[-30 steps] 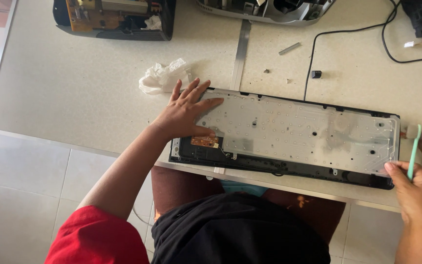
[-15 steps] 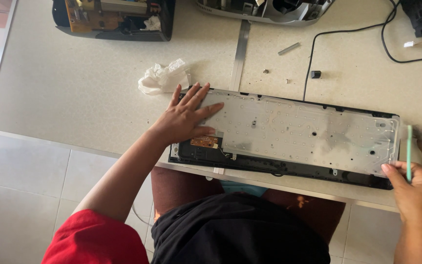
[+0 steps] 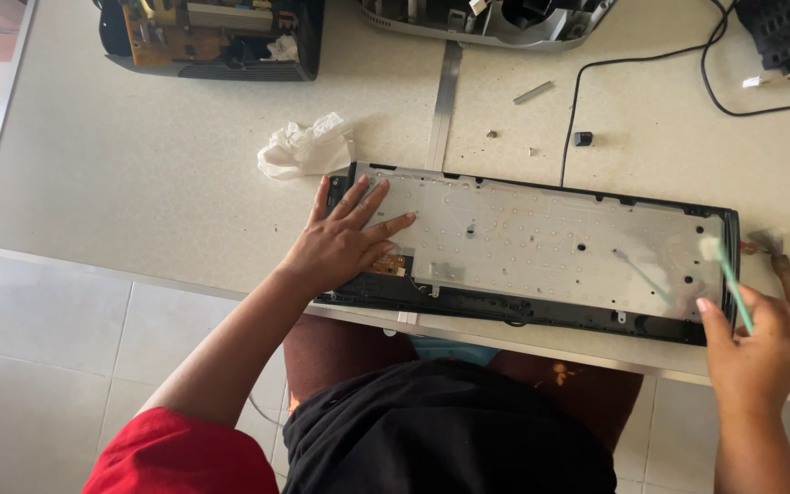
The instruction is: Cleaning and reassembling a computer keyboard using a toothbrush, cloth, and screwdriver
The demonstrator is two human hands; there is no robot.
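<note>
An opened keyboard base (image 3: 541, 242), black-framed with a translucent membrane sheet on top, lies along the near edge of the table. My left hand (image 3: 345, 242) rests flat on its left end, fingers spread, next to a small brown circuit board (image 3: 391, 265). My right hand (image 3: 761, 352) is at the right end and grips a thin green toothbrush (image 3: 729, 279). The brush's head touches the membrane near the right rim.
A crumpled white tissue (image 3: 299, 146) lies just beyond the keyboard's left corner. At the table's far edge stand an opened device with circuit boards (image 3: 212, 37) and a grey casing (image 3: 486, 23). A black cable (image 3: 637, 64), a small black cap (image 3: 582, 139) and loose screws lie behind the keyboard.
My right hand has tilted the green brush leftward and lowered its head onto the membrane's right end. My left hand has stayed flat in place.
</note>
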